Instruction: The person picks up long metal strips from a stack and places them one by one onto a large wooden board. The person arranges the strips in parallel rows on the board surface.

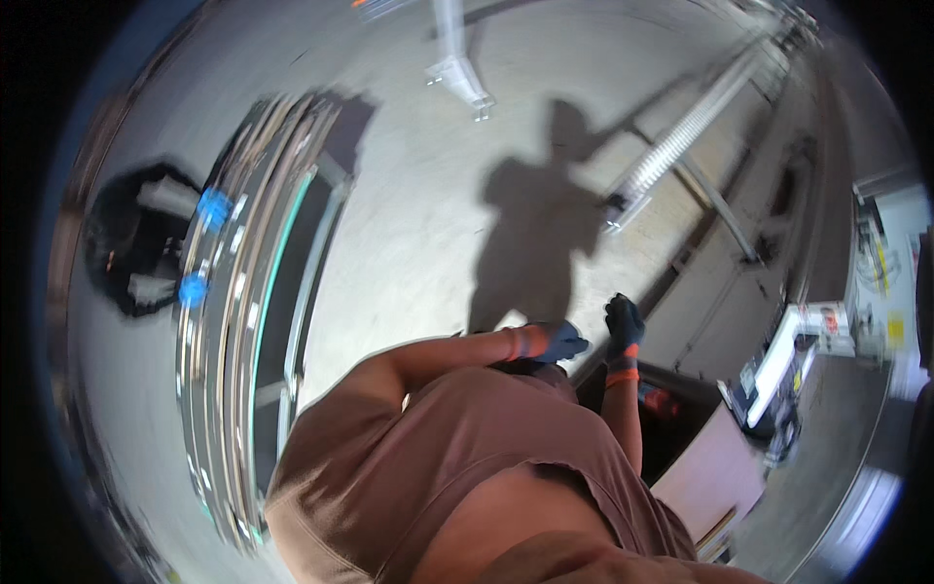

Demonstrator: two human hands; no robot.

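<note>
Both my hands wear dark gloves with orange cuffs. My left hand (560, 343) is in front of my waist, its fingers curled together, and no object shows in it. To its right, my right hand (624, 321) is raised as a fist, also with no object visible in it. Near that hand and forearm is a dark open box-like recess (671, 431) with a blurred red item (659, 401) inside. The concrete floor (408, 241) lies before me, with my shadow (540, 226) across it.
At left stands a stack of long flat panels (233, 306); a person in dark clothing (131, 233) has blue-gloved hands on its far edge. A ribbed metal beam on legs (675, 150) slants across the right. A white metal leg (456, 66) stands ahead. Right, cables (784, 434) hang by a bench.
</note>
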